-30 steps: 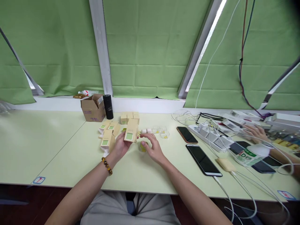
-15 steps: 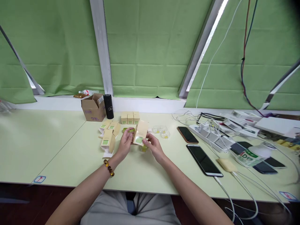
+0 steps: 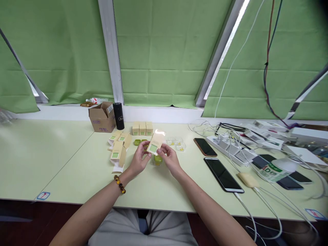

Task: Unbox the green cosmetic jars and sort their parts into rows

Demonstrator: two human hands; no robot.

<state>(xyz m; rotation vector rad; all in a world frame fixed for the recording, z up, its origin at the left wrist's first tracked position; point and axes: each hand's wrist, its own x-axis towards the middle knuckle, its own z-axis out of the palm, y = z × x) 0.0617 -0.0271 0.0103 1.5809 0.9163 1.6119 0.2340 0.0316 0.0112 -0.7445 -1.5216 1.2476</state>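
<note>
A small beige cardboard box (image 3: 156,140) with a green square on its face is held up between my two hands, tilted. My left hand (image 3: 140,159) grips its left edge with thumb and fingers. On its lower right side, my right hand (image 3: 168,158) has the thumb pressed against the face. Just below the box, a small clear container with something green in it (image 3: 158,160) stands on the table. Behind my left fingers lies a green tray-like piece (image 3: 138,142), partly hidden. Clear plastic trays with yellow spots (image 3: 176,142) lie to the right.
Several opened beige boxes (image 3: 118,152) lie left of my hands; three closed boxes (image 3: 142,128) stand behind. Further back are a brown carton (image 3: 102,119) and a black cylinder (image 3: 118,116). Rightward lie phones (image 3: 222,174), a power strip (image 3: 229,147), tangled cables and a white bottle (image 3: 279,168).
Both hands have turned the beige box so it leans further right, its face now catching light. My left hand has shifted slightly, uncovering more of the green piece behind.
</note>
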